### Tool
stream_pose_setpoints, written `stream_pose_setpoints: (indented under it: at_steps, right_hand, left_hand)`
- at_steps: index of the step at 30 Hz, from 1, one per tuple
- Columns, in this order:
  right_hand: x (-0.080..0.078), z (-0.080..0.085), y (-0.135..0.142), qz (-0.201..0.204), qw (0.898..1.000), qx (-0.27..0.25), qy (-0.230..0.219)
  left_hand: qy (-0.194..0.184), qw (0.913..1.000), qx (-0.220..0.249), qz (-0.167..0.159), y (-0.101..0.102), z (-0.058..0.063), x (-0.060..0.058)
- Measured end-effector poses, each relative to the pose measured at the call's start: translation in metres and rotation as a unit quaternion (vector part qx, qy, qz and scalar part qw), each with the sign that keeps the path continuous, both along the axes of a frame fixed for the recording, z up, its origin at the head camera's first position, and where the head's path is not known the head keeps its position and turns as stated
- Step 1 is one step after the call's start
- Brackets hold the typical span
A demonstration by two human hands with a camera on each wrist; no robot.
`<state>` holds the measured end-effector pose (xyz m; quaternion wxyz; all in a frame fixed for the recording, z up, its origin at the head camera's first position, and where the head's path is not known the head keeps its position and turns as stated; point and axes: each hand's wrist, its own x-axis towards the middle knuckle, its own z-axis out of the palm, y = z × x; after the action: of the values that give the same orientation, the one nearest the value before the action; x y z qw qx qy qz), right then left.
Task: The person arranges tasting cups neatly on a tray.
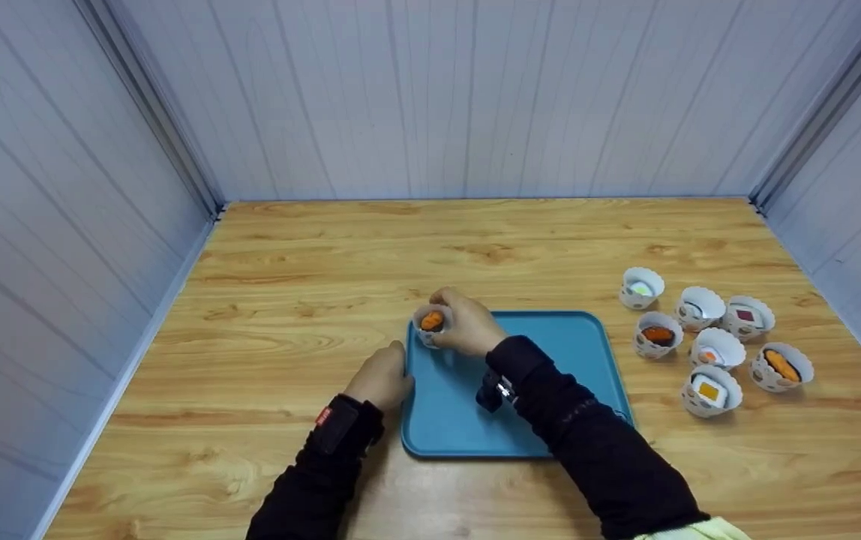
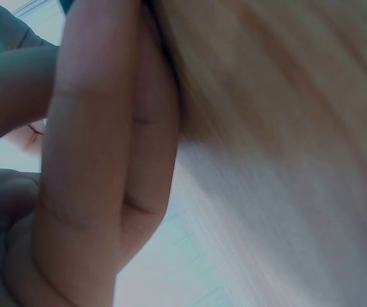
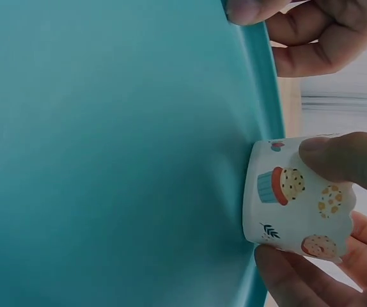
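Observation:
My right hand grips a white paper baking cup by its sides at the far left corner of the blue tray. Inside the cup lies a dark piece with an orange topping. Cupcake and cookie prints show on the cup wall in the right wrist view, its base right at the tray's raised rim. My left hand pinches the tray's left edge, thumb over the rim and fingers outside. The left wrist view shows mostly those fingers, close up.
Right of the tray stand several similar paper cups, among them one with an orange-topped piece, one with a red topping and one with a yellow square on white. Pale panels enclose the wooden table at the back and sides.

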<state>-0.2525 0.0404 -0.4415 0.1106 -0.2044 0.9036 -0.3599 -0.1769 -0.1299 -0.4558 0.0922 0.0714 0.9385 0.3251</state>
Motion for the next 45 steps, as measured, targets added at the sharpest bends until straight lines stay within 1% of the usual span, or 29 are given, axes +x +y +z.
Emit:
stream_pose_setpoints:
  at_steps: [6, 10, 14, 17, 22, 26, 29, 31, 34, 36, 37, 39, 41, 42, 43, 45]
  right_hand:
    - [-0.001, -0.003, -0.001, 0.001, 1.000, -0.003, 0.004]
    - [0.000, -0.002, 0.002, 0.004, 1.000, -0.019, -0.007]
    - [0.002, 0.004, 0.008, 0.008, 0.998, -0.052, -0.028]
    - [0.005, 0.012, 0.016, 0.008, 0.997, -0.073, -0.029]
    - [0.011, 0.031, 0.033, 0.002, 0.995, -0.104, 0.010]
    - [0.019, 0.048, 0.052, -0.009, 0.989, -0.132, 0.065]
    - [0.027, 0.058, 0.074, -0.018, 0.983, -0.149, 0.106]
    - [0.026, 0.055, 0.094, -0.021, 0.979, -0.154, 0.129]
    - [0.008, 0.024, 0.137, -0.026, 0.970, -0.154, 0.185]
    - [0.006, 0.014, 0.163, -0.041, 0.969, -0.152, 0.189]
    - [0.011, 0.015, 0.174, -0.055, 0.970, -0.145, 0.186]
    - [0.028, 0.024, 0.191, -0.082, 0.970, -0.136, 0.181]
    - [0.053, 0.044, 0.200, -0.108, 0.973, -0.130, 0.155]
    - [0.060, 0.043, 0.209, -0.117, 0.972, -0.122, 0.165]
    - [0.070, 0.048, 0.214, -0.129, 0.970, -0.121, 0.165]
    - [0.084, 0.048, 0.226, -0.146, 0.967, -0.119, 0.175]
  left_hand:
    - [-0.009, 1.0000, 0.001, 0.003, 0.000, 0.001, 0.000]
    - [-0.009, 0.9999, 0.000, 0.005, 0.000, 0.001, 0.000]
    - [-0.007, 0.9999, -0.006, 0.008, 0.000, 0.000, 0.000]
    - [-0.008, 0.9999, -0.009, 0.010, 0.001, 0.000, 0.000]
    - [-0.008, 0.9997, -0.017, 0.016, 0.001, 0.001, -0.001]
    - [-0.008, 0.9996, -0.021, 0.017, 0.001, 0.002, -0.001]
    - [-0.011, 0.9997, -0.016, 0.017, 0.002, 0.002, 0.000]
    - [-0.011, 0.9997, -0.014, 0.015, 0.003, 0.001, -0.001]
    - [-0.010, 0.9998, -0.012, 0.013, 0.003, 0.000, -0.001]
    - [-0.010, 0.9998, -0.010, 0.013, 0.003, -0.001, -0.002]
    - [-0.010, 0.9998, -0.009, 0.014, 0.003, -0.001, -0.002]
    - [-0.010, 0.9998, -0.007, 0.015, 0.003, -0.001, -0.002]
    - [-0.012, 0.9998, -0.006, 0.017, 0.003, 0.000, -0.002]
    - [-0.013, 0.9998, -0.006, 0.017, 0.002, 0.000, -0.002]
    - [-0.013, 0.9998, -0.006, 0.016, 0.002, 0.001, -0.002]
    - [-0.013, 0.9997, -0.007, 0.017, 0.002, 0.001, -0.001]
